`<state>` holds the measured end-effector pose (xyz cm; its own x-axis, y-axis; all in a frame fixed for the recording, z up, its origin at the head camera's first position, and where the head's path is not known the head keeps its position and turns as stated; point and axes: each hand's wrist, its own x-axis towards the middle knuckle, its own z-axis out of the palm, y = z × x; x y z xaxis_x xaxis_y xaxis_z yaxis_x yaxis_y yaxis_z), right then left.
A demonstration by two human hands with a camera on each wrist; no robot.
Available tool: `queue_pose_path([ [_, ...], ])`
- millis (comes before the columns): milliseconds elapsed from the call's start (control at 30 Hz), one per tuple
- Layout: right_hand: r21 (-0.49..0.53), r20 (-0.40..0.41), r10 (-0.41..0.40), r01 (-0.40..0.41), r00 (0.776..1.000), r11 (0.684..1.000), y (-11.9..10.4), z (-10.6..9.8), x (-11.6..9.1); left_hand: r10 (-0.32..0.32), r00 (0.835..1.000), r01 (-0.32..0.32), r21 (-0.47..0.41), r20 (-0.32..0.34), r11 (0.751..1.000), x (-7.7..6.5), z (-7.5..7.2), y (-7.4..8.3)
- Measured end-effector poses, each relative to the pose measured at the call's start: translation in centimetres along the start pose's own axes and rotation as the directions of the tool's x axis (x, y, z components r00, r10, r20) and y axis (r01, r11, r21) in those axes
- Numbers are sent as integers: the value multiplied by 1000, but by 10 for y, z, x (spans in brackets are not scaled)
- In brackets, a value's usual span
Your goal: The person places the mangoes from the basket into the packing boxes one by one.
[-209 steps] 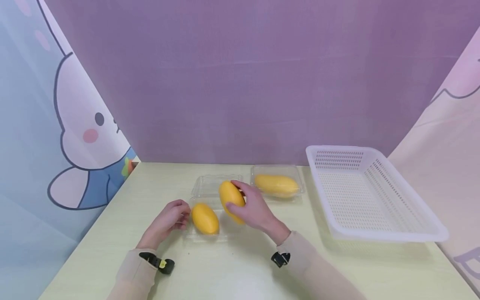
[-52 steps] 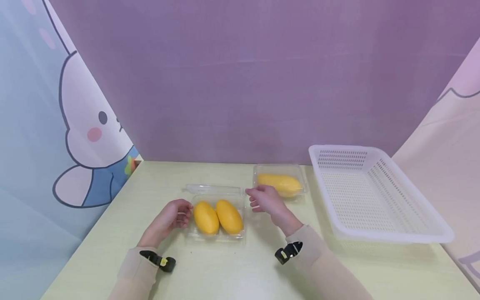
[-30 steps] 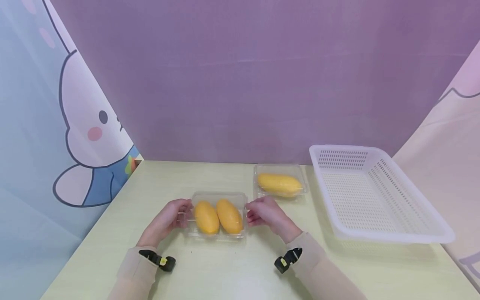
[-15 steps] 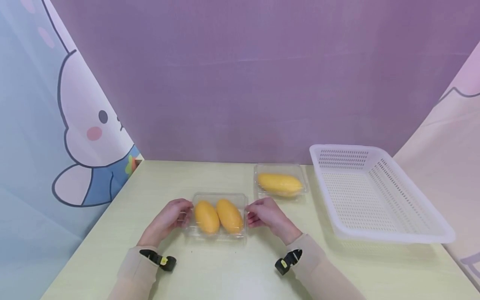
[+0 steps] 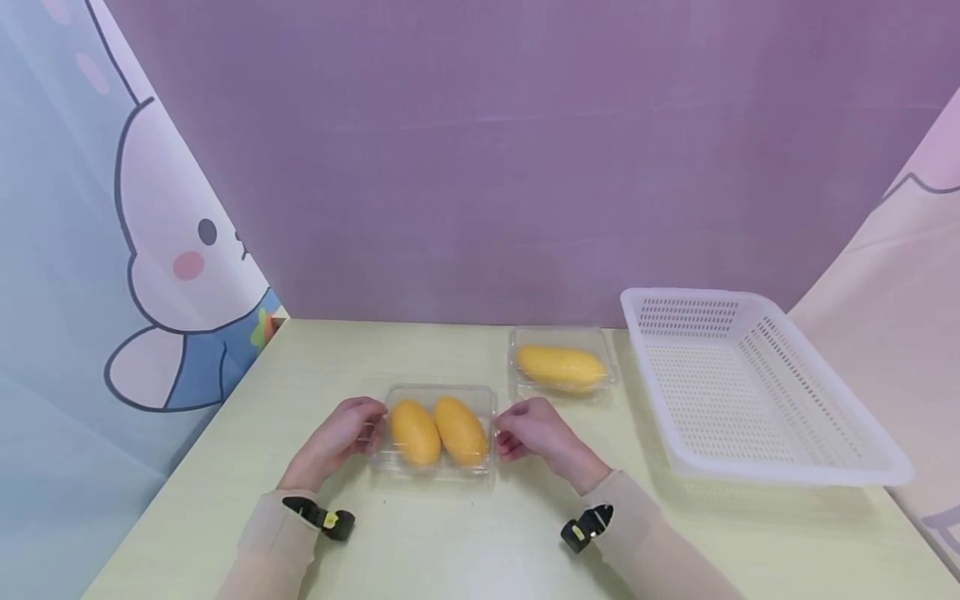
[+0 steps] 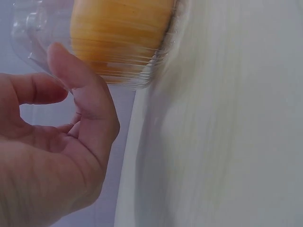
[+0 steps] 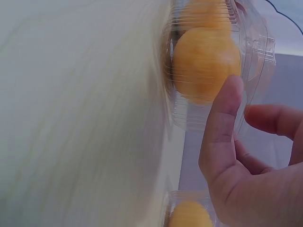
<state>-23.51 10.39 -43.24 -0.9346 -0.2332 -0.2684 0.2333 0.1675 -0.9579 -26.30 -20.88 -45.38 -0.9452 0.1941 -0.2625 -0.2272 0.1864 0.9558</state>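
A clear plastic clamshell box (image 5: 438,390) lies on the table with its lid folded down over two yellow mangoes. The left mango (image 5: 415,433) and the right mango (image 5: 461,431) lie side by side inside, slightly slanted. At the box's left side, my left hand (image 5: 341,433) pinches the rim between thumb and finger; the left wrist view shows a fingertip (image 6: 57,54) against the plastic. My right hand (image 5: 536,432) pinches the rim on the opposite side, its fingertip (image 7: 231,87) overlapping the near mango in the right wrist view.
Behind and right of my right hand stands a second clear box (image 5: 562,336) with a yellow mango (image 5: 561,368) in it. A white perforated basket (image 5: 780,475) is at the table's right. A purple backdrop (image 5: 457,167) rises behind the table's far edge.
My right hand has put the second mango into the box and let it go. The lid has swung from the back down over both mangoes. Both hands now grip the box's sides.
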Motion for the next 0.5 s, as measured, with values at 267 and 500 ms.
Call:
queue_pose_path([
  [267, -69, 90, 11, -5, 996, 998, -2, -3, -14, 1, 1000, -1, 5, -2, 1000, -2, 0, 3],
  [500, -106, 152, 22, -6, 988, 994, 2, -1, -24, 17, 1000, -17, 13, 18, 1000, -4, 1, 4],
])
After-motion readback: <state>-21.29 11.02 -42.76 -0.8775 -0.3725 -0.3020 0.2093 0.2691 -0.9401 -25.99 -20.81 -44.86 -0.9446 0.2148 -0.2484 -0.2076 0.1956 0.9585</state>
